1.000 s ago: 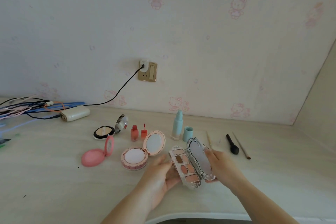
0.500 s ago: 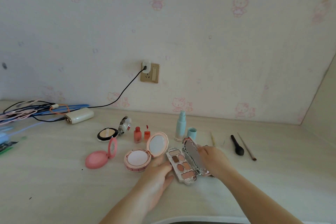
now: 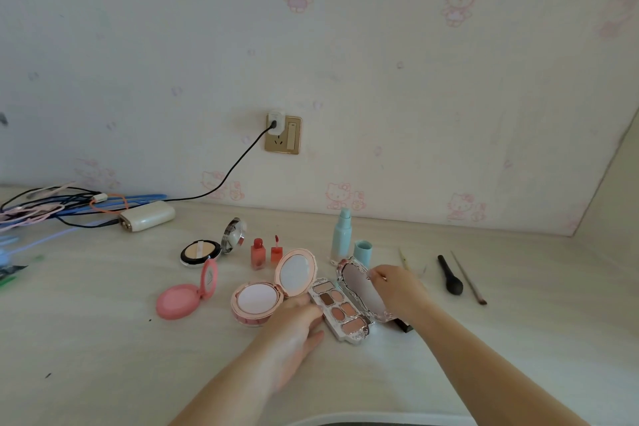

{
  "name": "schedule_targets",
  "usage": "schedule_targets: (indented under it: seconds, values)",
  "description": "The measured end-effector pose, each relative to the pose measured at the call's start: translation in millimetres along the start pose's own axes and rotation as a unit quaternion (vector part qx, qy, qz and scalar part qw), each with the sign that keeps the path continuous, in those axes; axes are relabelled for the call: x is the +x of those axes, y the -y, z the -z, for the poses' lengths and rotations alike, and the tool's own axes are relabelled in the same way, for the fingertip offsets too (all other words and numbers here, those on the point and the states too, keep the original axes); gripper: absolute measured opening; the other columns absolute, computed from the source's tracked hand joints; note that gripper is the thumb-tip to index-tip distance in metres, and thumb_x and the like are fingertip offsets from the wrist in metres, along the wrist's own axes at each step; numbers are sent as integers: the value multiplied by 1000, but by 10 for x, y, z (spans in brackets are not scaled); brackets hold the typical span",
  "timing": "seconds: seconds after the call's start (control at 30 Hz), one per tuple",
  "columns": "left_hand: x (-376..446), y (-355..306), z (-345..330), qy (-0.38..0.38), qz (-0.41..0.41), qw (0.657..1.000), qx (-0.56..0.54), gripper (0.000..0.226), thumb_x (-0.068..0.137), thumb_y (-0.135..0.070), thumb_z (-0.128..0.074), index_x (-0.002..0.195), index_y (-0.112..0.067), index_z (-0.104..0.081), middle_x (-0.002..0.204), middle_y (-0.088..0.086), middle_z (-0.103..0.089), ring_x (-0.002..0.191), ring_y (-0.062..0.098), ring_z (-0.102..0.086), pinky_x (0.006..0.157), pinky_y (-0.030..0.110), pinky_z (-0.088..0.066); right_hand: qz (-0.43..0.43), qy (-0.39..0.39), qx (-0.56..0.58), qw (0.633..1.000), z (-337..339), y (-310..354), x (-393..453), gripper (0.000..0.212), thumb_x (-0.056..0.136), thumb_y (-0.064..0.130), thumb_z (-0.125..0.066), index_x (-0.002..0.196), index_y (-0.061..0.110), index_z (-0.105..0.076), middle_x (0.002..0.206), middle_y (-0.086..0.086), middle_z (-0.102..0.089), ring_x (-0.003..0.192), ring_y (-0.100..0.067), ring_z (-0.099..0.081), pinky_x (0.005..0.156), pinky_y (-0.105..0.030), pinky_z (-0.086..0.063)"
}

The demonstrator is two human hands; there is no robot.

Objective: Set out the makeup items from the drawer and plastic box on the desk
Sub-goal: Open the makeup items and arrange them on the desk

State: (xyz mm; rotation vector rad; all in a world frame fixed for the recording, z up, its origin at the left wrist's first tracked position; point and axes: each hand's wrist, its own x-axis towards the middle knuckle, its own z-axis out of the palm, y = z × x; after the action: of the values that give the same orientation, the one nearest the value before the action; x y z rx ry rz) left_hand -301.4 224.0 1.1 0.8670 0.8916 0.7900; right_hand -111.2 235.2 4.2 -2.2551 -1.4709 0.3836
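Makeup count
Three compacts (image 3: 257, 297) (all open), one palette (image 3: 340, 309), two red bottles (image 3: 257, 252), two brushes (image 3: 449, 275), one blue bottle (image 3: 341, 235).

A cream power bank (image 3: 147, 216) lies at the back left of the surface (image 3: 86, 339), near the wall. A tangle of cables (image 3: 52, 206), blue, black, pink and orange, spreads to its left up to the picture's edge. A black cord (image 3: 228, 171) runs from that side up the wall to a white plug (image 3: 276, 117) in a gold socket plate (image 3: 283, 134). The wallpaper (image 3: 380, 62) is pale with faint pink cartoon cats.
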Motion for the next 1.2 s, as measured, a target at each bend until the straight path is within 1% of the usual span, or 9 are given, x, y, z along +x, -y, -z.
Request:
schedule_targets:
  seconds: [0.17, 0.3, 0.37, 0.5, 0.67, 0.77, 0.87, 0.97, 1.2]
  values:
    - [13, 4, -30, -21, 5, 1000, -3, 28, 94, 0, -45, 85, -18, -64, 91, -6, -69, 94, 8, -59, 100, 37, -42, 5, 5, 27, 1000, 47, -11, 10, 26, 94, 29, -40, 100, 25, -65, 89, 1, -67, 74, -16, -57, 60, -26, -39]
    - [1, -5, -32, -43, -21, 998, 36, 30, 94, -1, -47, 80, -24, -59, 89, -9, -64, 91, 10, -57, 98, 42, -46, 13, -9, 78, 997, 183, -84, 0, 21, 95, 31, -44, 103, 26, -62, 85, 2, -68, 73, -17, -66, 67, -33, -52]
    - [29, 11, -12, -48, -46, 996, 64, 27, 94, -4, -48, 90, -29, -59, 101, -8, -63, 97, 9, -56, 90, 40, -50, 3, -27, 125, 992, 297, -165, -23, 23, 94, 27, -47, 110, 22, -62, 87, 4, -68, 75, -15, -66, 70, -38, -56]
    - [57, 17, -59, -36, -78, 991, 106, 28, 93, -6, -48, 106, -28, -61, 112, -3, -63, 107, 14, -59, 79, 34, -51, 17, -75, 2, 997, 452, -368, -116, 32, 91, 28, -51, 122, 25, -57, 98, 9, -65, 88, -14, -61, 79, -27, -48]
    - [77, 63, -298, 10, -80, 987, 142, 24, 94, -9, -51, 102, -28, -64, 113, 1, -64, 103, 16, -61, 93, 43, -54, 8, 6, -34, 999, 352, -521, -264, 62, 84, 38, -62, 140, 25, -39, 134, 1, -51, 122, -17, -50, 95, -28, -41]
    - [107, 104, -420, 28, -83, 984, 153, 23, 96, -12, -50, 103, -30, -62, 116, -4, -62, 98, 11, -61, 84, 33, -53, 3, 28, -58, 998, 253, -527, -310, 72, 81, 41, -63, 144, 26, -31, 143, -2, -40, 128, -21, -43, 99, -29, -39]
    - [134, 142, -507, 31, -76, 984, 157, 23, 95, -14, -50, 101, -31, -63, 116, -3, -62, 89, 13, -58, 80, 31, -51, 10, 29, -62, 998, 182, -509, -319, 77, 81, 46, -63, 146, 24, -27, 146, -4, -35, 131, -22, -39, 102, -30, -36]
    - [142, 166, -570, 32, -80, 984, 155, 22, 95, -13, -51, 99, -30, -64, 116, -2, -63, 98, 12, -59, 81, 32, -51, 13, 18, -71, 997, 154, -487, -332, 79, 81, 50, -61, 146, 22, -26, 146, -4, -36, 133, -22, -37, 102, -30, -35]
    - [117, 224, -726, 56, -80, 988, 122, 19, 94, -10, -53, 104, -20, -66, 114, 4, -66, 99, 15, -63, 74, 28, -52, -11, -38, -3, 999, 220, -567, -388, 71, 79, 39, -62, 142, 25, -31, 132, -2, -52, 119, -21, -51, 91, -29, -43]
